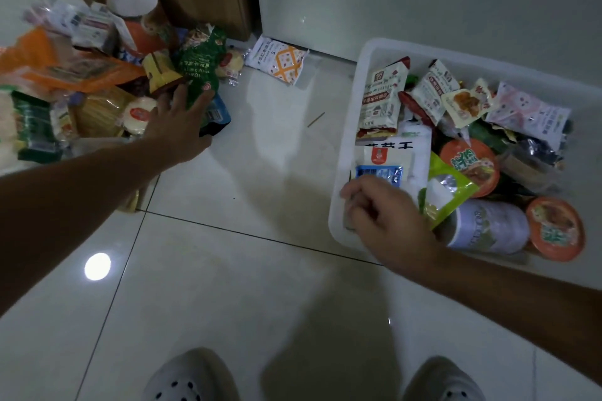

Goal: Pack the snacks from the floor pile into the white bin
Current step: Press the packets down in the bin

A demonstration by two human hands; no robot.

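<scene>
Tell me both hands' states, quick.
Left hand: open, fingers spread on the green bag in the pile.
Right hand: fingers curled over the white bin; holding anything cannot be told.

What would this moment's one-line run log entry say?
phase: packing | left hand: open, at green bag in floor pile | right hand: curled at near corner of white bin, grasp unclear | fill: partial
</scene>
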